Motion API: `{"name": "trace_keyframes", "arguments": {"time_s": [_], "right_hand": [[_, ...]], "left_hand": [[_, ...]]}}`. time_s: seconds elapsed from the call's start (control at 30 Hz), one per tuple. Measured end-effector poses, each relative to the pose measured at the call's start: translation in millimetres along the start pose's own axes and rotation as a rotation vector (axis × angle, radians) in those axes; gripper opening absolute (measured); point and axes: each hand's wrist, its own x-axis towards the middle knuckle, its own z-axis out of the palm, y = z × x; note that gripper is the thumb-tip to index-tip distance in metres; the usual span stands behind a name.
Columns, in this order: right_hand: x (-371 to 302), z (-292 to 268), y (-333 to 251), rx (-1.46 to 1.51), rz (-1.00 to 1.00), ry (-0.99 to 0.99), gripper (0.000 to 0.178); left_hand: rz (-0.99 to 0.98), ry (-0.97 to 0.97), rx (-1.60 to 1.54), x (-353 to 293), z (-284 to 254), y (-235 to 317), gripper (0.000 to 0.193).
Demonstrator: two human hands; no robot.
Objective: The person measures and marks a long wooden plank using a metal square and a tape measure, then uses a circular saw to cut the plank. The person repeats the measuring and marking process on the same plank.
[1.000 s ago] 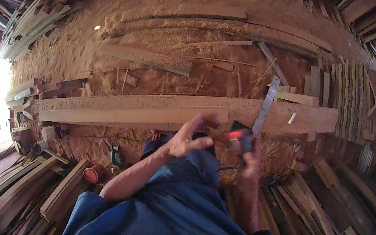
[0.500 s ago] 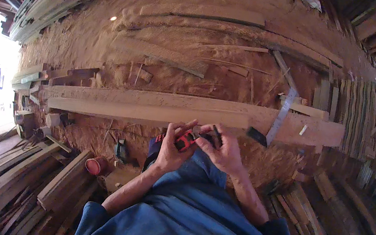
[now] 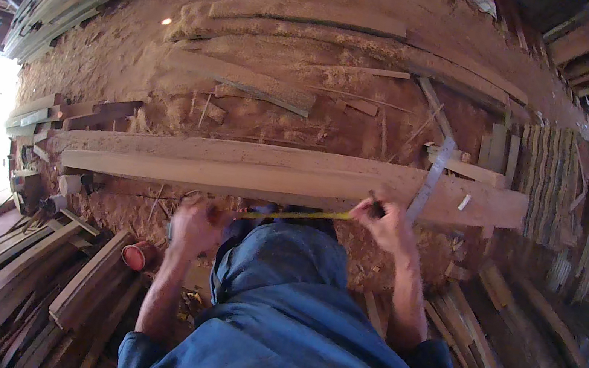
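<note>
A yellow tape measure blade (image 3: 297,216) stretches between my two hands, in front of the near edge of a long wooden beam (image 3: 250,175). My left hand (image 3: 198,227), blurred by motion, is closed around the tape measure's case, which is mostly hidden in the palm. My right hand (image 3: 388,228) pinches the other end of the blade. Something small and dark also sits in its fingers, too blurred to name. Just beyond that hand, a metal try square (image 3: 433,176) lies across the beam, its dark handle hidden by the hand.
Stacked boards (image 3: 549,184) stand at the beam's right end. Sawdust-covered planks (image 3: 308,15) lie on the ground beyond it. A red bucket (image 3: 137,256) sits among timber at the lower left, and more lumber (image 3: 488,342) lies at the lower right.
My hands, together half a second ago, have moved apart, left hand leftward and right hand rightward. The yellow blade is now drawn out between them.
</note>
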Motion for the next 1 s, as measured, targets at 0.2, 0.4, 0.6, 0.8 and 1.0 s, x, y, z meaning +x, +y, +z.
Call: {"name": "trace_keyframes", "arguments": {"time_s": [0.2,0.4,0.6,0.8,1.0], "right_hand": [[15.2,-42.3,37.1,-0.331,-0.104,0.246,0.025],[26.4,-18.7,29.4,-0.454,-0.176,0.316,0.032],[29.6,2.2,25.6,-0.64,-0.227,0.395,0.037],[41.6,13.5,28.9,-0.668,-0.211,0.369,0.04],[50.9,14.1,25.8,-0.723,-0.171,0.321,0.035]], "left_hand": [[-0.134,0.085,0.135,16.5,-47.6,-69.9,0.042],[-0.049,0.067,0.254,39.5,-62.3,-64.9,0.041],[-0.042,-0.004,0.295,55.2,-64.8,-58.7,0.04],[-0.146,-0.03,0.29,70.4,-68.8,-60.3,0.042],[-0.103,-0.088,0.258,78.8,-69.3,-65.0,0.044]]}}
